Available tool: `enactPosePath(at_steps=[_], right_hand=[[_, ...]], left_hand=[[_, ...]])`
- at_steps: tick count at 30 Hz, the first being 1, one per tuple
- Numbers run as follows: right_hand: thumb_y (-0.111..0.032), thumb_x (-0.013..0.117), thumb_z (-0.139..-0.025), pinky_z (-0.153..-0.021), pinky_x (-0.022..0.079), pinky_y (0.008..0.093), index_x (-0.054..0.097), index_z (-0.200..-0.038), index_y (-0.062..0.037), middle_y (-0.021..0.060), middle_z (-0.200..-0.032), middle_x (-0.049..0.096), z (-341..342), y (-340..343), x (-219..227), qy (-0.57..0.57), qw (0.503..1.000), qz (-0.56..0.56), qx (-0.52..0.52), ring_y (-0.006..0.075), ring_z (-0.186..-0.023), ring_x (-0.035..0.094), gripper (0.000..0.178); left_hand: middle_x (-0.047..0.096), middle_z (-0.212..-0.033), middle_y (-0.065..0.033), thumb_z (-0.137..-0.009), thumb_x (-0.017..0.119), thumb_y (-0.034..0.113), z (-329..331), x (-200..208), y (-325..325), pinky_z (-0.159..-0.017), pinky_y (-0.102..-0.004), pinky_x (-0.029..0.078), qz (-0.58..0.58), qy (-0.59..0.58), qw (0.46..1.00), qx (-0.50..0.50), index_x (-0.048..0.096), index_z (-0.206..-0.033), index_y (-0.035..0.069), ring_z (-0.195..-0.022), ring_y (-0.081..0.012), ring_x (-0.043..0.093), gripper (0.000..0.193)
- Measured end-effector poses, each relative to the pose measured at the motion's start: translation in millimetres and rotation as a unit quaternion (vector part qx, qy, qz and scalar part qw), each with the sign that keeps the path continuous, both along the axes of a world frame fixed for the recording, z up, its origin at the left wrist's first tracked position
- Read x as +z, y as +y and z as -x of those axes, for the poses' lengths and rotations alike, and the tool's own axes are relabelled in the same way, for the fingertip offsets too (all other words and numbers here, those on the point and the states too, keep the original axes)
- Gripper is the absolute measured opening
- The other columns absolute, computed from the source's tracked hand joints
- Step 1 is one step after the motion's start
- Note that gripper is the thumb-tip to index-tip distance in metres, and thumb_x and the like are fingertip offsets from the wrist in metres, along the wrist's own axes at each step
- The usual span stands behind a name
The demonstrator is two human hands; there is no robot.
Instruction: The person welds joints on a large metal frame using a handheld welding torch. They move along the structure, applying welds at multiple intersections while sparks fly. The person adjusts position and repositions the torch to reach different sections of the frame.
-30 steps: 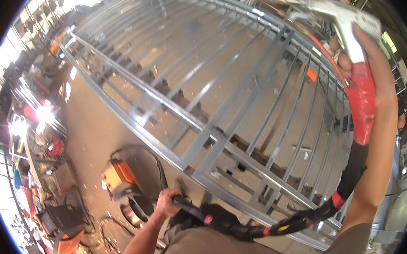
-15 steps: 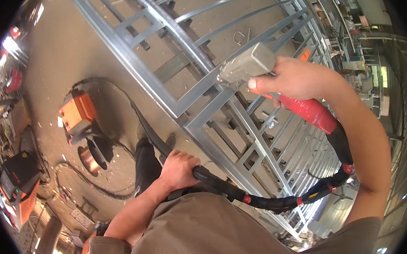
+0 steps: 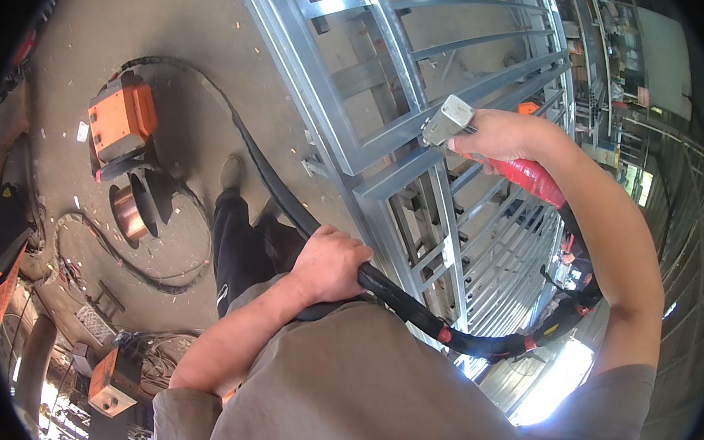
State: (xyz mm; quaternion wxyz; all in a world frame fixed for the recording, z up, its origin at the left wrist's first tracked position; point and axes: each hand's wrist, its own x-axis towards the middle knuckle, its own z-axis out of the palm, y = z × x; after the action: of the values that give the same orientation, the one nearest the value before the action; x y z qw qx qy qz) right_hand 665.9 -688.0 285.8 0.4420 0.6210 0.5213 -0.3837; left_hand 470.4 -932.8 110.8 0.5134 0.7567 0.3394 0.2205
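Note:
My right hand (image 3: 503, 141) is wrapped round the grip of a welding gun with a blocky pale metal head (image 3: 449, 120) and a red-taped rear part (image 3: 530, 179). The gun's head is over a corner joint of the galvanized steel frame (image 3: 374, 151); I cannot tell whether its tip touches the metal. From the gun a thick black cable (image 3: 399, 302), banded with red tape, loops round in front of my body. My left hand (image 3: 330, 261) is closed round this cable near my waist. Part of the gun's grip is hidden by my right fingers.
On the floor at left stands an orange wire feeder (image 3: 121, 122) beside a copper-coloured wire spool (image 3: 133, 211), with cable coils around them. Another orange box (image 3: 116, 383) is at lower left. Long steel rails stretch toward the far right. My shoe (image 3: 230, 173) is beside the cable.
The view has turned, so the frame and the floor machine appear shifted. Both hands keep their hold, and the gun's head still sits by the corner joint.

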Motion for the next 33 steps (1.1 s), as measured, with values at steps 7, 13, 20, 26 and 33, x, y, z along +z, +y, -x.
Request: enactPosePath(at_steps=[7, 13, 20, 26, 33], right_hand=[[-0.035, 0.062, -0.101, -0.059, 0.055, 0.0348, 0.060, -0.125, 0.0005, 0.0077, -0.092, 0.062, 2.1, 2.5, -17.2, -0.004, 0.999, 0.013, -0.029, 0.0178, -0.061, 0.061, 0.043], [-0.034, 0.062, -0.101, -0.058, 0.054, 0.0346, 0.061, -0.124, 0.0000, 0.0072, -0.092, 0.062, 3.9, 1.7, -22.5, -0.014, 1.000, 0.008, -0.008, 0.0178, -0.061, 0.060, 0.041], [-0.032, 0.060, -0.101, -0.060, 0.055, 0.0368, 0.058, -0.130, -0.0002, 0.0105, -0.097, 0.066, 12.3, -1.5, -25.5, -0.013, 1.000, 0.006, 0.016, 0.0196, -0.063, 0.064, 0.044], [-0.033, 0.060, -0.102, -0.061, 0.056, 0.0361, 0.058, -0.131, 0.0009, 0.0112, -0.097, 0.067, 21.5, -0.7, -26.6, -0.023, 0.999, 0.016, 0.041, 0.0185, -0.061, 0.063, 0.044], [-0.036, 0.060, -0.101, -0.063, 0.055, 0.0372, 0.060, -0.128, 0.0008, 0.0092, -0.089, 0.065, 27.6, 2.4, -26.9, -0.047, 0.997, 0.022, 0.052, 0.0196, -0.062, 0.064, 0.046]], left_hand=[[0.068, -0.081, -0.0048, -0.067, 0.075, 0.022, 3.9, -9.3, -1.5, -0.090, -0.0406, 0.047, 0.012, -0.008, 1.000, 0.006, 0.068, -0.081, 0.011, -0.090, -0.0263, 0.068, 0.019], [0.069, -0.082, -0.0054, -0.069, 0.076, 0.024, 8.3, -11.6, -1.6, -0.089, -0.0408, 0.048, 0.012, -0.013, 1.000, 0.005, 0.068, -0.082, 0.011, -0.090, -0.0267, 0.068, 0.021], [0.069, -0.081, -0.0061, -0.070, 0.077, 0.026, 13.5, -12.6, 0.0, -0.089, -0.0405, 0.050, 0.017, -0.009, 1.000, 0.002, 0.069, -0.082, 0.011, -0.089, -0.0272, 0.068, 0.021], [0.069, -0.080, -0.0061, -0.070, 0.077, 0.027, 15.2, -14.0, 0.7, -0.090, -0.0404, 0.050, 0.016, -0.016, 1.000, 0.008, 0.069, -0.080, 0.010, -0.088, -0.0274, 0.068, 0.021], [0.068, -0.080, -0.0060, -0.070, 0.078, 0.026, 20.2, -13.8, 2.7, -0.090, -0.0403, 0.049, 0.015, -0.029, 0.999, 0.023, 0.069, -0.080, 0.010, -0.088, -0.0275, 0.068, 0.021]])
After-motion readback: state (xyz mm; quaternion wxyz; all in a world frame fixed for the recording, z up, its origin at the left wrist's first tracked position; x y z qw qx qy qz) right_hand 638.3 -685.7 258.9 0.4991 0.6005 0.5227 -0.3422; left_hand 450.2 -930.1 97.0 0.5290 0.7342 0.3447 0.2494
